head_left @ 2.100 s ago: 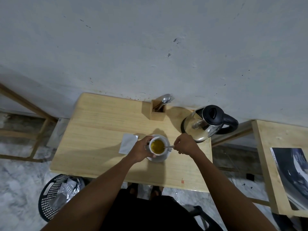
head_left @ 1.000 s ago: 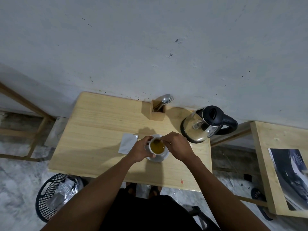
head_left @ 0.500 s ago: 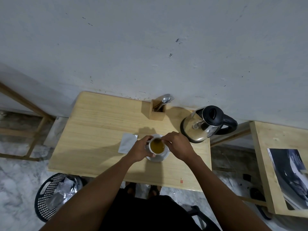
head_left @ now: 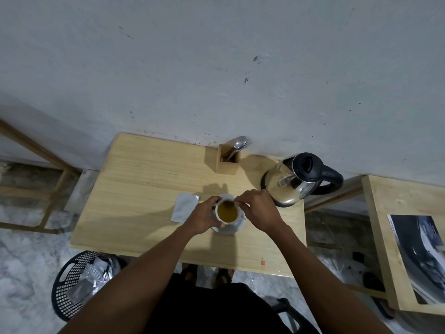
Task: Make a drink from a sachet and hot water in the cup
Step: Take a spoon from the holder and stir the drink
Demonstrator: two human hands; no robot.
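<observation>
A white cup (head_left: 227, 211) holding yellow-brown liquid stands on a white saucer (head_left: 228, 229) near the middle of the wooden table (head_left: 144, 189). My left hand (head_left: 203, 216) wraps around the cup's left side. My right hand (head_left: 258, 209) hovers at the cup's right rim, its fingers pinched on a small spoon (head_left: 231, 203) whose tip dips into the drink at the far edge. A silver sachet (head_left: 185, 207) lies flat just left of the cup.
A steel kettle (head_left: 297, 179) with a black lid and handle stands at the table's right. A wooden cutlery holder (head_left: 228, 160) sits at the back by the wall. A black basket (head_left: 81, 288) with wrappers stands on the floor, left. A second table (head_left: 385, 213) is at right.
My right hand moved from the right of the cup to over its far rim, bringing the spoon into the drink. My left hand kept its hold on the cup.
</observation>
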